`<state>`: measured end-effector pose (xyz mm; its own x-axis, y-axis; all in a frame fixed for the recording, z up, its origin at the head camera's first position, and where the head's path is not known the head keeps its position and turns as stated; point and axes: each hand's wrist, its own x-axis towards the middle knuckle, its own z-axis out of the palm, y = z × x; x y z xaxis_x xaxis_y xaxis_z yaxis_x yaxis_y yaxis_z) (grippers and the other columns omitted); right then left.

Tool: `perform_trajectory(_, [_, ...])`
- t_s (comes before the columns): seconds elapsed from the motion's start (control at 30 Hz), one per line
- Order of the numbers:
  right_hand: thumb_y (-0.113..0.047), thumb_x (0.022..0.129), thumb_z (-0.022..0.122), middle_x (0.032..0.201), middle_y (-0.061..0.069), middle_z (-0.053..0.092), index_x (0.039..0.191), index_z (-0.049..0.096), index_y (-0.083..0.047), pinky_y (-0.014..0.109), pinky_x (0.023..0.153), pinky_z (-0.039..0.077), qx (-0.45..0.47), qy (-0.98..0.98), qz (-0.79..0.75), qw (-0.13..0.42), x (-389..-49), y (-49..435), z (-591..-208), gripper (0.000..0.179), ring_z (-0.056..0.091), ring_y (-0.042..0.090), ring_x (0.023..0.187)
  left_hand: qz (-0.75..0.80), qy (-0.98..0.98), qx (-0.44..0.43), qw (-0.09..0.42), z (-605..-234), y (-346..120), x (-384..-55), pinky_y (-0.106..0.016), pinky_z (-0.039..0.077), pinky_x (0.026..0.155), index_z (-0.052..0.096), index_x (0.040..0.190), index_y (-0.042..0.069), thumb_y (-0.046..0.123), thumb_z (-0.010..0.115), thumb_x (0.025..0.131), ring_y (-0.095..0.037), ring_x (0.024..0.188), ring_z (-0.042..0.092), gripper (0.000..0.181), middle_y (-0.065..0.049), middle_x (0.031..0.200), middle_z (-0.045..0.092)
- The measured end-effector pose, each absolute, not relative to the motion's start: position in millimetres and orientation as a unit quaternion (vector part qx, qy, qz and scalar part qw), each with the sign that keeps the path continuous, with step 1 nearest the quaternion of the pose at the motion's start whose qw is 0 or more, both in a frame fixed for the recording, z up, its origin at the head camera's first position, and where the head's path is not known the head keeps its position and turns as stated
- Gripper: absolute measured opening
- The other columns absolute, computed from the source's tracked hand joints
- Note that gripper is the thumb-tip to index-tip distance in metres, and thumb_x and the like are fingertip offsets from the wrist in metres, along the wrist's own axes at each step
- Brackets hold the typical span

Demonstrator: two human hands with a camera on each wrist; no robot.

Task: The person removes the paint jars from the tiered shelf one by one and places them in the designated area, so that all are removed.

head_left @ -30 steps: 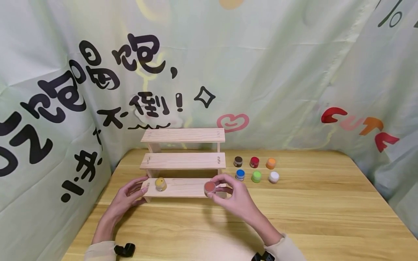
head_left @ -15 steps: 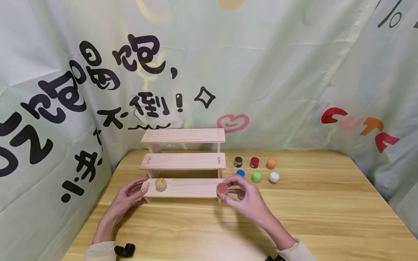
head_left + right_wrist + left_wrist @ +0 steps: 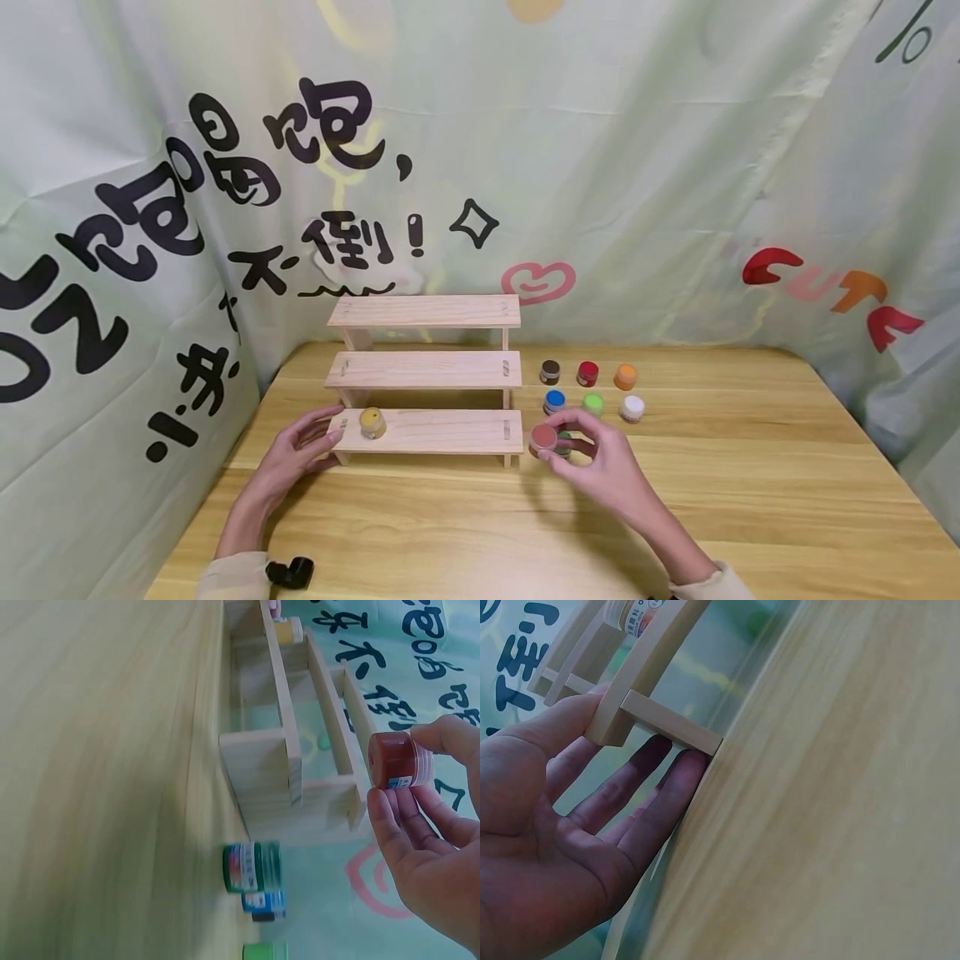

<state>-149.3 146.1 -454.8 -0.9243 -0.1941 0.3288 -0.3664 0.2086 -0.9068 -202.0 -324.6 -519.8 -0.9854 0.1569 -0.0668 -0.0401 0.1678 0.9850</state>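
Note:
A three-step wooden display rack stands on the table. On its lowest step, near the left end, sits a small yellow paint jar. My left hand grips that step's left end, its thumb on the board and its fingers by the wooden leg. Just right of the lowest step, my right hand pinches a brownish-red paint jar between thumb and fingers, raised above the table. Behind those fingers a dark green jar is partly hidden in the head view.
Right of the rack stand more paint jars: black, red and orange at the back, blue, light green and white in front. A printed curtain hangs behind the wooden table.
My right hand has carried the brownish-red jar rightward, from over the right end of the lowest step to beside the rack. The left hand keeps its place on the rack.

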Motion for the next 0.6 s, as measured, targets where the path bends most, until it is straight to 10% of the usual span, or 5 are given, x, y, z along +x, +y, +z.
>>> perform_trajectory(0.6, [0.003,0.084,0.082,0.114,0.014,0.066,0.114,0.068,-0.001,0.027,0.090,0.059,0.127,-0.798,0.584,0.076,-154.5,181.9,-469.0,0.033,0.066,0.015,0.105,0.647,0.757,0.044,0.080,-519.4,-323.0,-202.3,-0.039,0.060,0.088,0.044,0.152,0.003,0.018,0.066,0.103,-0.012,0.115,0.063,0.057,-0.028,0.151,0.043])
